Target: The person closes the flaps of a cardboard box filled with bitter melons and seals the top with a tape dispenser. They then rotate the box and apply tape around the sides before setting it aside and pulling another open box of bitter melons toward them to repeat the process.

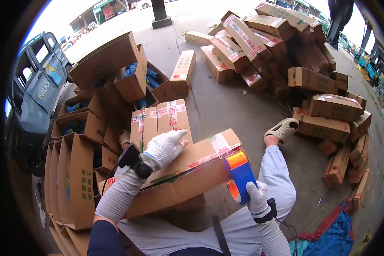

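Cardboard box point(187, 170) lies across our lap, left hand point(164, 147) open flat on top, right hand point(258, 198) with its grip closed on the tape dispenser point(240, 175) at the box's end; a slip could skew the tape point(217, 150).

This is an open-air packing and loading yard, not a room: the ground is bare grey concrete point(217, 111) in daylight, a dark van point(38, 94) is parked at the left edge, and open-sided sheds point(100, 10) stand far behind it. A big heap of sealed cartons point(264, 42) with red-printed tape lies on the ground, open cartons point(134, 77) near it show blue goods inside, and more brown cartons point(70, 179) stand pressed together in a row at the left. An orange and blue tape dispenser point(240, 175) set against one more carton point(192, 166) shows that boxes are closed here.
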{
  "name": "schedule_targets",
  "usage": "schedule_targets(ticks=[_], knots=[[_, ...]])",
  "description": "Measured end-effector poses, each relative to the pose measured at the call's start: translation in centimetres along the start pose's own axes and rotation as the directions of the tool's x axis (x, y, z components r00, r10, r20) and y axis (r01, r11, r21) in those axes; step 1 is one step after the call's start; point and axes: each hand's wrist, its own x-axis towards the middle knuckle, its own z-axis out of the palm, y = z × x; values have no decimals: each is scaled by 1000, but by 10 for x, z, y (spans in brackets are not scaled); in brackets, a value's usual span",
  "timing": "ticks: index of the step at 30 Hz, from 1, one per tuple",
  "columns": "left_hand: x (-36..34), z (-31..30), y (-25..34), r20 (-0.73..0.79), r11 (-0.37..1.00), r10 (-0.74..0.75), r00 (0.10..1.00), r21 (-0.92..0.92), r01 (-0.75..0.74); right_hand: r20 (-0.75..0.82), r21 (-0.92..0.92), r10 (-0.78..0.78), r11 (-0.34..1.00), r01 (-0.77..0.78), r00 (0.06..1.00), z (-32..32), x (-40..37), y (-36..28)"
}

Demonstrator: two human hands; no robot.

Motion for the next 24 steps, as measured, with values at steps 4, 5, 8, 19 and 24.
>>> schedule_targets(ticks=[4, 5, 8, 19, 24], knots=[[-112, 22, 91, -10, 915, 23, 1000, 403, -17, 4, 8, -28, 1000, 28, 1000, 7, -1, 1], [-115, 49, 89, 2, 884, -28, 1000, 468, 24, -4, 31, -22, 999, 22, 1000, 8, -2, 1], [-92, 69, 74, -223, 908, 77, 972, 418, 23, -34, 51, -14, 999, 16, 999, 23, -5, -10], [-47, 63, 93, -40, 931, 80, 996, 360, -60, 166, 217, 516, 812, -542, 840, 44, -4, -52], [-47, 62, 85, -64, 944, 105, 992, 322, -79, 108, 166, 431, 881, -444, 896, 52, -12, -81]])
